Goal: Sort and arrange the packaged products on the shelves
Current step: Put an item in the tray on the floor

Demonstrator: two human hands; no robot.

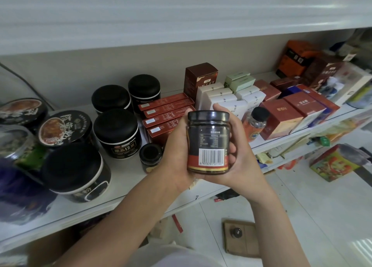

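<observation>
A person's left hand (178, 152) and right hand (235, 158) both grip 1 dark jar (208, 142), upright before the shelf (124, 186), where a similar small jar (151, 158) stands nearer the left hand.

White shelf (128, 180) with black tubs (116, 130), boxes (281, 117)

Dark jar (208, 142), black lid, upright, barcode facing cam.

floor (312, 206): tiled | wooden board (248, 245) lying on it | dark knob (237, 232) atop
</observation>
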